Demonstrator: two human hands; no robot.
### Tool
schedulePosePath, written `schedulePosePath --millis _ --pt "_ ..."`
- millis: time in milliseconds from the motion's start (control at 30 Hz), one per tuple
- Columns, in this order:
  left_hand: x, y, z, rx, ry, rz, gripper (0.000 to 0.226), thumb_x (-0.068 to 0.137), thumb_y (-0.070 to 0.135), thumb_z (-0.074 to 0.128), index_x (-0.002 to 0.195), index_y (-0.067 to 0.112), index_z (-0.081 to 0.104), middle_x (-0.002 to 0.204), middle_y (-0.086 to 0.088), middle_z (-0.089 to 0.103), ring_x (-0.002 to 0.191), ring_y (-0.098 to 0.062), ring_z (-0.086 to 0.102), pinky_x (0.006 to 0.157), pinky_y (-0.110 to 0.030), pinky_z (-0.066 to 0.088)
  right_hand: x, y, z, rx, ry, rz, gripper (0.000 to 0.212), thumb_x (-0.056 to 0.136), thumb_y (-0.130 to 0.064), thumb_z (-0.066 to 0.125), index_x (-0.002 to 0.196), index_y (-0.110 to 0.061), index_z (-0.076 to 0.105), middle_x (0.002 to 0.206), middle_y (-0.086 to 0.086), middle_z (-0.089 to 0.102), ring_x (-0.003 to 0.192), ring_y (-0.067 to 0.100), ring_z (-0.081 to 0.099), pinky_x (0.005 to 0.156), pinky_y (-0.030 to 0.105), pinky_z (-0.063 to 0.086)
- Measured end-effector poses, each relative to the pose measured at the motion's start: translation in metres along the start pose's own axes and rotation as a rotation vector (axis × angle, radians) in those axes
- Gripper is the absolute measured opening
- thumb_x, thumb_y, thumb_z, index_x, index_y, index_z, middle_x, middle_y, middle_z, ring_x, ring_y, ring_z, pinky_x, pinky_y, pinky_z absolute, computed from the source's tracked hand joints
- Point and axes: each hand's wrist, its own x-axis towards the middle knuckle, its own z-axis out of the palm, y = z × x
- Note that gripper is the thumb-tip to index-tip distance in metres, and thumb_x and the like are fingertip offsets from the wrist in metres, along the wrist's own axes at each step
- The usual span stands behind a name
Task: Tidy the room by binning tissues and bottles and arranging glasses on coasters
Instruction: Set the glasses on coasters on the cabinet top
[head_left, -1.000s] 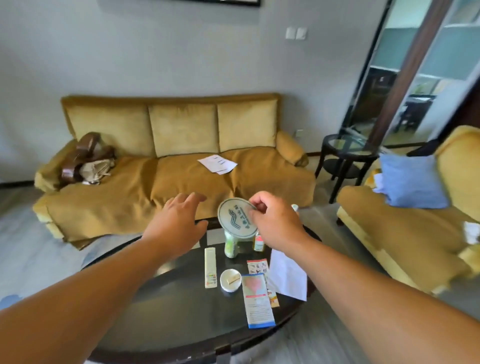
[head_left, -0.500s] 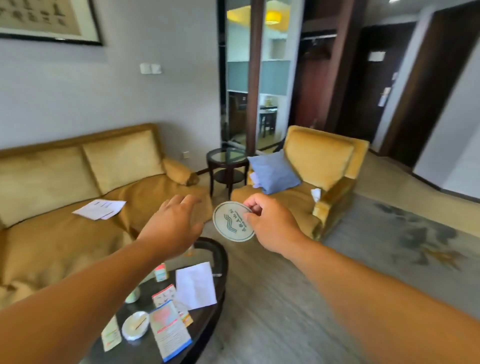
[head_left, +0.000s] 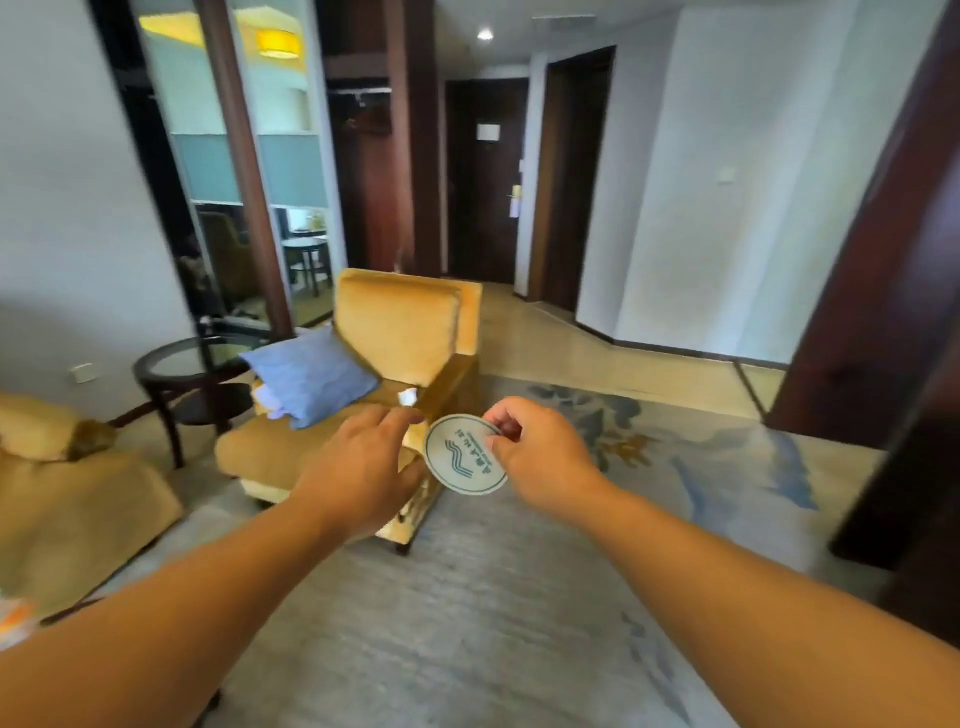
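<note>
My right hand (head_left: 540, 457) pinches a round white coaster (head_left: 462, 457) with a teal wave logo, held upright in front of me at chest height. My left hand (head_left: 363, 462) hovers just left of the coaster with fingers spread, holding nothing. A crumpled white tissue (head_left: 408, 397) lies on the arm of the yellow armchair (head_left: 400, 332), just beyond my left hand. A second bit of white tissue (head_left: 267, 400) peeks from under the blue cushion (head_left: 311, 374).
A round dark side table (head_left: 171, 364) with a glass top stands left of the armchair. The yellow sofa (head_left: 62, 499) fills the left edge. A patterned grey rug (head_left: 519, 597) covers the floor ahead. A dark wooden pillar (head_left: 883, 312) stands at right; a hallway and door lie beyond.
My view has swung right, away from the coffee table and sofa toward the armchair and hallway. The coaster stays pinched in my right hand, my left hand still open beside it.
</note>
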Motion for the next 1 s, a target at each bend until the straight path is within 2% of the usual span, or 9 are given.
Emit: schedulePosePath --millis 133,300,434,600,734,801,867,1001 --pt "0.054 0.059 0.038 -0.047 -0.051 0.135 0.052 0.088 0.034 0.059 0.136 0.025 0.042 0.133 -0.002 0.050 0.121 -0.023 0.047 0.096 -0.034 0.040 0.008 0.060 -0.055 -0.014 0.098 0.112 0.012 0.092 -0.015 0.060 0.085 -0.026 0.060 0.080 -0.009 0.061 0.076 0.013 0.058 0.073 0.035 0.051" --pt "0.117 0.124 0.095 -0.115 -0.168 0.274 0.054 0.091 0.034 0.056 0.141 0.026 0.036 0.140 0.000 0.043 0.129 -0.021 0.039 0.105 -0.035 0.037 0.012 0.133 -0.109 -0.003 0.189 0.272 0.007 0.093 -0.016 0.060 0.091 -0.022 0.062 0.085 -0.006 0.065 0.081 0.015 0.062 0.075 0.036 0.053" --pt "0.174 0.175 0.139 -0.151 -0.238 0.387 0.055 0.092 0.034 0.054 0.143 0.027 0.033 0.143 -0.001 0.041 0.131 -0.021 0.038 0.104 -0.035 0.038 0.023 0.184 -0.152 -0.032 0.293 0.365 0.007 0.093 -0.016 0.060 0.092 -0.023 0.061 0.084 -0.007 0.065 0.079 0.012 0.061 0.068 0.026 0.051" --pt "0.245 0.245 0.177 -0.210 -0.293 0.570 0.056 0.090 0.032 0.057 0.141 0.025 0.035 0.141 -0.001 0.042 0.128 -0.023 0.040 0.103 -0.037 0.039 0.036 0.232 -0.209 -0.101 0.445 0.466 0.013 0.092 -0.012 0.060 0.087 -0.023 0.058 0.069 -0.014 0.055 0.066 0.002 0.053 0.064 0.020 0.045" --pt "0.288 0.304 0.203 -0.237 -0.323 0.688 0.054 0.090 0.029 0.056 0.140 0.026 0.036 0.139 -0.002 0.042 0.128 -0.024 0.040 0.102 -0.037 0.038 0.035 0.268 -0.247 -0.138 0.541 0.566 0.010 0.091 -0.013 0.060 0.087 -0.023 0.061 0.070 -0.013 0.058 0.071 0.007 0.058 0.071 0.029 0.050" --pt "0.301 0.335 0.219 -0.250 -0.349 0.731 0.053 0.090 0.029 0.055 0.140 0.027 0.036 0.139 -0.002 0.043 0.128 -0.025 0.040 0.102 -0.036 0.036 0.030 0.284 -0.266 -0.148 0.563 0.601 0.008 0.091 -0.013 0.059 0.090 -0.021 0.061 0.077 -0.011 0.061 0.075 0.008 0.060 0.069 0.024 0.050" --pt "0.312 0.370 0.239 -0.278 -0.380 0.787 0.052 0.091 0.029 0.055 0.140 0.027 0.036 0.140 -0.002 0.042 0.130 -0.024 0.039 0.104 -0.036 0.036 0.022 0.306 -0.287 -0.152 0.595 0.636 0.007 0.092 -0.013 0.058 0.093 -0.019 0.062 0.077 -0.013 0.061 0.073 0.001 0.059 0.061 0.010 0.044" --pt "0.323 0.445 0.277 -0.319 -0.418 0.897 0.049 0.091 0.030 0.056 0.137 0.026 0.039 0.139 0.000 0.044 0.129 -0.020 0.039 0.102 -0.033 0.035 -0.002 0.347 -0.333 -0.198 0.657 0.709 0.006 0.093 -0.017 0.057 0.091 -0.022 0.061 0.074 -0.017 0.059 0.071 -0.001 0.057 0.054 0.010 0.041"
